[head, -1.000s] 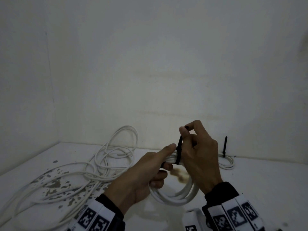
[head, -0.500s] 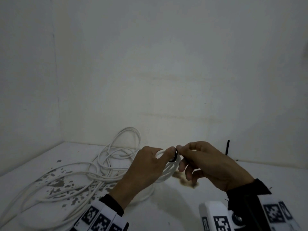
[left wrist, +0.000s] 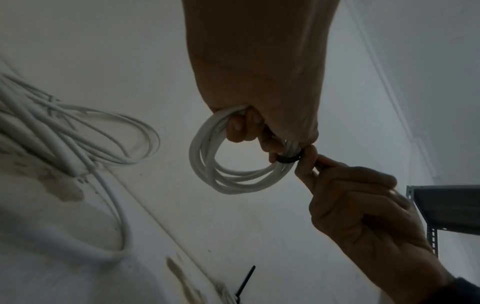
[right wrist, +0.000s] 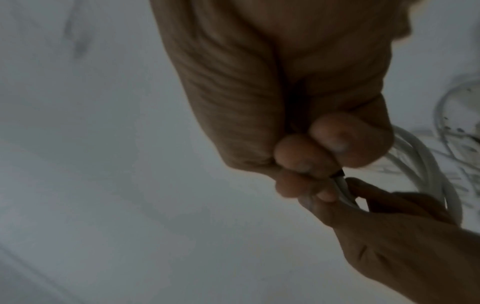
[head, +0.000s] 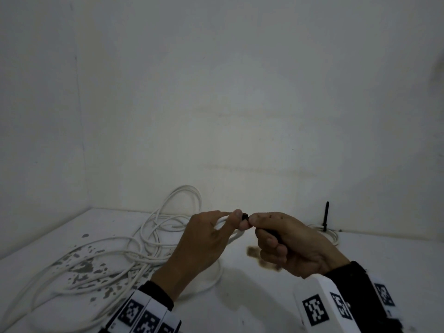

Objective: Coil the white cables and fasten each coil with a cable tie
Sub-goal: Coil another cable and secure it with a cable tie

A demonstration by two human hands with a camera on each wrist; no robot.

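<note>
My left hand [head: 211,236] grips a small coil of white cable [left wrist: 221,172] and holds it off the white surface. A black cable tie [left wrist: 288,158] is looped tight round the coil's strands, right at my left fingertips. My right hand [head: 283,239] is curled into a fist round the tie's tail, thumb and forefinger pinching it just beside the loop. The tail itself is hidden inside the fist. In the right wrist view the right hand's fingers [right wrist: 306,156] meet the left hand's over the cable [right wrist: 342,189]. The tie's head [head: 245,216] shows as a dark spot between both hands.
A loose tangle of white cable [head: 115,251] lies on the stained surface at the left. A tied coil [head: 329,233] with an upright black tie tail [head: 325,216] sits by the back wall at the right. Walls close the corner; a grey metal shelf [left wrist: 451,207] shows at the right.
My right hand dropped from above the coil to its right side and pulled the tie's tail sideways. The tie loop has drawn tight round the strands. The left hand lifted the coil slightly.
</note>
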